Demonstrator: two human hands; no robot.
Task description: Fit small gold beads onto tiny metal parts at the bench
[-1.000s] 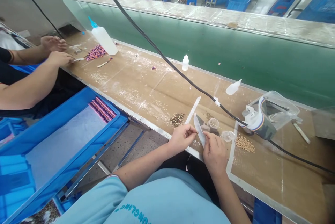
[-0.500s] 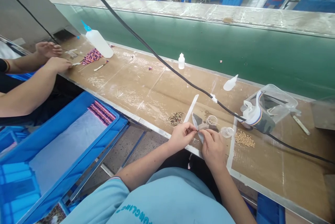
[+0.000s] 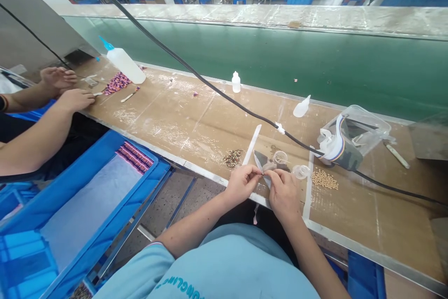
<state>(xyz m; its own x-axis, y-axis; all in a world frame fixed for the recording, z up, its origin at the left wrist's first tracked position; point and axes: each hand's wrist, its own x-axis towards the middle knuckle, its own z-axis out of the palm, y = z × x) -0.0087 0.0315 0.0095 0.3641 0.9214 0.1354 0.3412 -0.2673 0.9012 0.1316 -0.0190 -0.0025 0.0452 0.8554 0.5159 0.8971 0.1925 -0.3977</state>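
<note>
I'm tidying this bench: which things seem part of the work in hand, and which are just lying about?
Likely in use:
- tiny piece, pinched between left hand and right hand
- dark rings
- tan pieces

Probably lying about:
- small white bottle
- clear plastic box
- pale slim tool

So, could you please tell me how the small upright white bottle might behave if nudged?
The small white bottle stands taller than it is wide, so it would probably tip. Its rounded body might then roll, and its small size suggests little weight.
</note>
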